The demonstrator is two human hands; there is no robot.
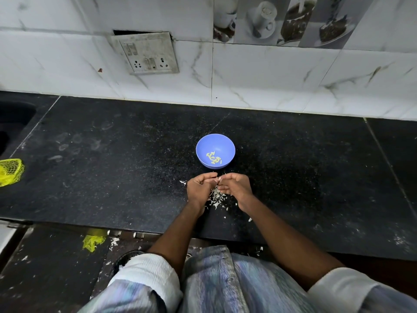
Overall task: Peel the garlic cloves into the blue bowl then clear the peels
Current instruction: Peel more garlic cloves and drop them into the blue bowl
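A garlic clove (218, 178), only a sliver of it visible, is pinched between the fingertips of both hands just in front of the blue bowl (215, 151) on a black speckled stone countertop (112, 177). The left hand (199, 189) curls its fingers in toward the clove from one side; the right hand (234, 186) meets it from the other, thumb and forefinger closed narrowly on the same small piece. Both forearms reach forward from rolled pale sleeves (146, 276), wrists held low over the counter. Beneath and between the hands lies a loose heap of white peels (217, 197), with stray flakes scattered toward the counter's near edge. Inside the bowl rest several peeled cloves (214, 158), pale yellow-green, gathered at the bottom. At the far left edge of the counter sits a yellow mesh bag (10, 171), near a dark sink (13, 123). A second scrap of yellow mesh (93, 241) lies on the floor below. Behind the counter, white marbled wall tiles (270, 75) carry a grimy switch and socket plate (147, 53) and a band of tiles printed with cups (282, 19).
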